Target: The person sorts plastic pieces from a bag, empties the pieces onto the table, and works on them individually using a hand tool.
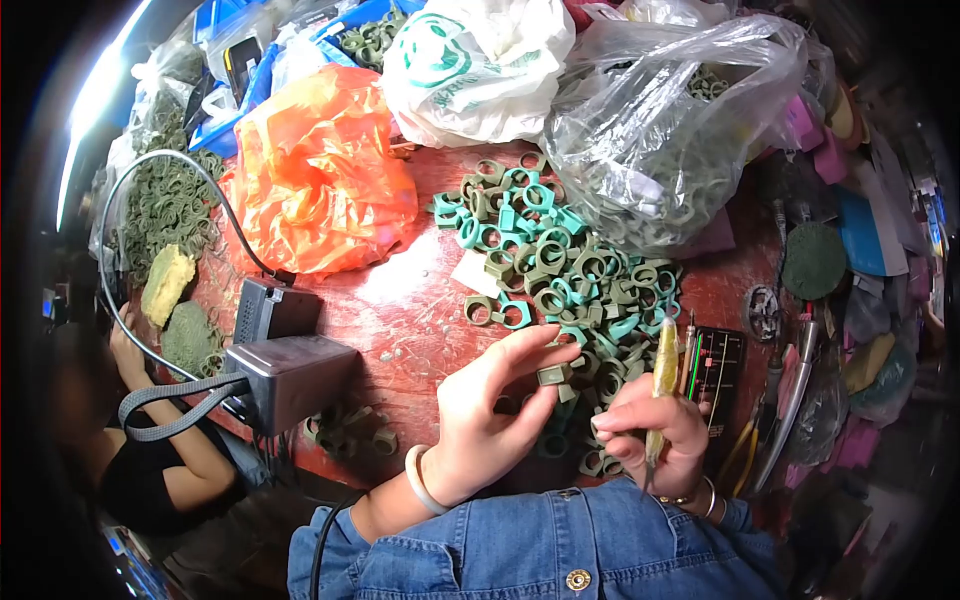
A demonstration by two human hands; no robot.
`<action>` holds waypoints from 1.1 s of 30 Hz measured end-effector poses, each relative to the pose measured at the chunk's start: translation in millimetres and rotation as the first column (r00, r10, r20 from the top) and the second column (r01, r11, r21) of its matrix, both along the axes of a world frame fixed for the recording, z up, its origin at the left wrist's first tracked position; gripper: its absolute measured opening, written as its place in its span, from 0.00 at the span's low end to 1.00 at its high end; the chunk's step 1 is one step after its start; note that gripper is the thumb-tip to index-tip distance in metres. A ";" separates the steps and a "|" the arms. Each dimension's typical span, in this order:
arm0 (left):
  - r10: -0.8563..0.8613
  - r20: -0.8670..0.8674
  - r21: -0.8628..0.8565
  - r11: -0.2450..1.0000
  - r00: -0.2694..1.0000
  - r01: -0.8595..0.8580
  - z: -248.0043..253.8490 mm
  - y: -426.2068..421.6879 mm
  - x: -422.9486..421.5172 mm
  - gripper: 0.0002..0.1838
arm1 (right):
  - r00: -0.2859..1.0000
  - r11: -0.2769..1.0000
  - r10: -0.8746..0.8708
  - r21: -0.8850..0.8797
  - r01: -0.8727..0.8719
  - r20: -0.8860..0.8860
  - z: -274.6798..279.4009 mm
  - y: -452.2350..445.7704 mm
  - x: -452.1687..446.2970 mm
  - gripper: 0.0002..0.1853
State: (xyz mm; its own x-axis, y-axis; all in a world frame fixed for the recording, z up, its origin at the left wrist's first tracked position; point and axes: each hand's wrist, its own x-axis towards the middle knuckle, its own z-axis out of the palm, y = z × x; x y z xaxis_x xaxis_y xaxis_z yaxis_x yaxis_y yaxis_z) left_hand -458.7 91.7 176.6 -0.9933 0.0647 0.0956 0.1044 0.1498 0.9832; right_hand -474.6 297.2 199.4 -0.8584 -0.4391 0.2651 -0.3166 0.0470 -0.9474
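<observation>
A pile of green and teal rings (560, 250) covers the middle of the red table. My left hand (500, 410) is at the near edge of the pile, its thumb and fingers curved round an olive-green ring (553, 375) at the fingertips. To the right, my right hand (655, 430) grips a yellowish pen-like tool (664, 375) that stands roughly upright, its thin metal end pointing down towards the denim shirt. The two hands are apart.
An orange bag (320, 170), a white bag (480, 70) and a clear bag of rings (660, 140) line the back. Grey metal boxes (290, 375) with a cable stand left. Pliers (740, 455) lie right. Another person's arm (190, 460) is at far left.
</observation>
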 end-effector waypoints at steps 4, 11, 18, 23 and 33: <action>0.002 0.039 0.061 0.998 0.999 -0.004 -2.4 -0.6 -0.5 0.28 | 0.965 0.938 -0.032 0.326 0.118 -0.259 -0.4 -6.0 -2.0 0.17; -0.008 0.119 0.176 0.984 0.993 -0.014 0.7 1.7 -0.7 0.28 | 0.961 0.979 -0.111 0.136 0.149 -0.251 -2.6 5.3 6.4 0.38; 0.013 0.236 0.435 0.893 0.972 -0.117 -7.6 2.4 -1.3 0.24 | 0.945 0.980 -0.153 0.075 0.182 -0.289 -1.7 3.2 8.2 0.34; 0.011 0.233 0.477 0.870 0.972 -0.124 -8.5 3.2 -0.6 0.24 | 0.955 0.985 -0.096 0.110 0.132 -0.279 -1.6 3.8 6.7 0.34; 0.109 0.221 0.460 0.864 0.969 -0.202 -2.8 -3.5 -1.7 0.19 | 0.958 0.985 -0.168 -0.004 0.172 -0.232 -9.0 3.5 8.5 0.33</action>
State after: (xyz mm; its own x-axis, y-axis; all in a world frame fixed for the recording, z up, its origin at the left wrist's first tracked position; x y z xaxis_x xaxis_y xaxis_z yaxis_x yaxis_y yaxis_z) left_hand -460.4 88.2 173.8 -0.9892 -0.0994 -0.1078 -0.0678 -0.3418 0.9373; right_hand -466.1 300.7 190.4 -0.8369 -0.2976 0.4593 -0.5129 0.1336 -0.8480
